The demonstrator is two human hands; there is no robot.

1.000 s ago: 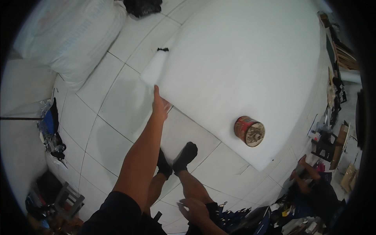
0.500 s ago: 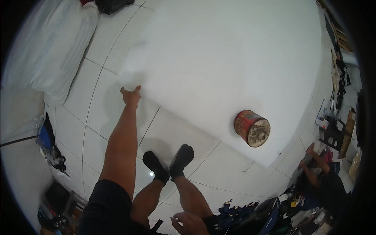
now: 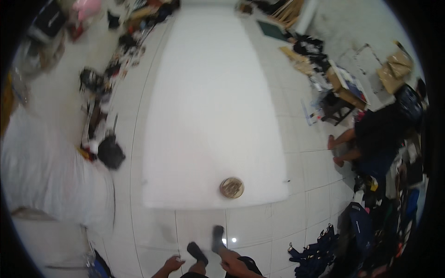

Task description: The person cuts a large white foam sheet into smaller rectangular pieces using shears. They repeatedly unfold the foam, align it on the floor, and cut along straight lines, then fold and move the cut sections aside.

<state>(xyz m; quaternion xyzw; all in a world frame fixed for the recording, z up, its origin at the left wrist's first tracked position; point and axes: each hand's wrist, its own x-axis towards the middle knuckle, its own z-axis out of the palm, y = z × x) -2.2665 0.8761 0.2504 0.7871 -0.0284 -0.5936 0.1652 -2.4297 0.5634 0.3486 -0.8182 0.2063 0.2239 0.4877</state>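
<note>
A long white sheet (image 3: 208, 92) of soft, foam-like material lies spread over the tiled floor, running away from me. On its near end, right of the middle, stands a round tin (image 3: 232, 187) with a dirty, worn top. My left hand (image 3: 172, 264) hangs low at the bottom edge, off the sheet, with its fingers a little apart and nothing in them. To its right, my right hand (image 3: 234, 265) is held by my leg; its fingers are blurred and partly hidden. Neither hand touches the sheet or the tin. My feet in dark socks (image 3: 198, 253) are on the tiles just short of the sheet.
A big white sack (image 3: 51, 171) bulges at the left, beside a black bag (image 3: 111, 152). Clutter lines both walls. At the right a person in dark clothes (image 3: 380, 132) sits near a dark stool (image 3: 337, 105). Dark blue straps (image 3: 315, 250) are heaped at the lower right.
My left hand has drawn back from the sheet's near left corner to beside my legs. The view has turned and lifted, showing the sheet's full length. The tin stays on the sheet.
</note>
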